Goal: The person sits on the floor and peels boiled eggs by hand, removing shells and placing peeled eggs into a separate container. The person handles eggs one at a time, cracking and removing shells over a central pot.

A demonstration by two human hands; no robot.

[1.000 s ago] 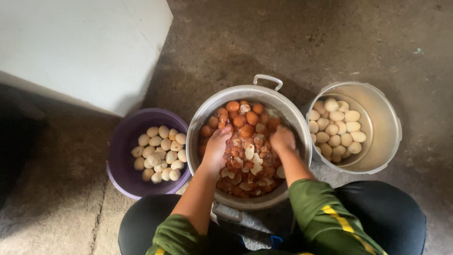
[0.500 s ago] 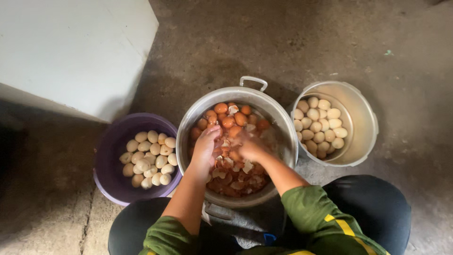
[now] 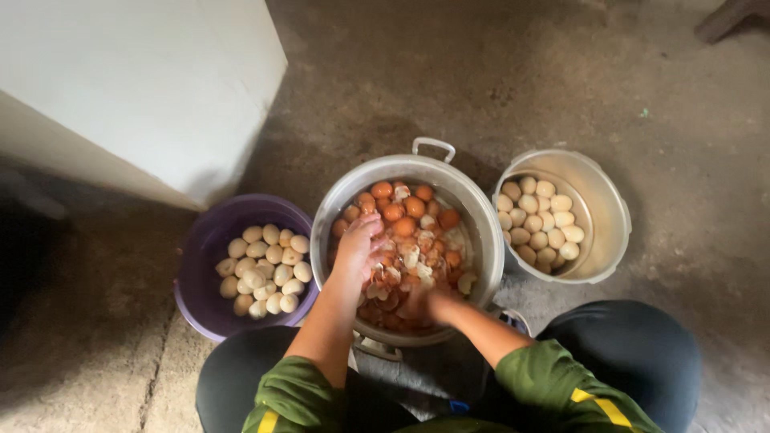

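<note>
A large metal pot (image 3: 481,224) stands on the floor between my knees, holding brown unpeeled eggs (image 3: 403,210) and several bits of shell. My left hand (image 3: 358,244) reaches into the pot's left side, fingers curled among the eggs and shells; whether it grips one is hidden. My right hand (image 3: 419,303) is low at the pot's near side, fingers buried in the eggs and shells, and I cannot tell if it holds anything.
A purple plastic basin (image 3: 204,240) of peeled pale eggs (image 3: 265,269) sits left of the pot. A grey metal bucket (image 3: 605,208) with more peeled eggs (image 3: 541,220) sits on the right. A white box-like block (image 3: 136,88) stands at the upper left on the concrete floor.
My right hand has drawn back from the far right of the pot to its near side. My left hand has shifted slightly within the pot. The view has tilted a little.
</note>
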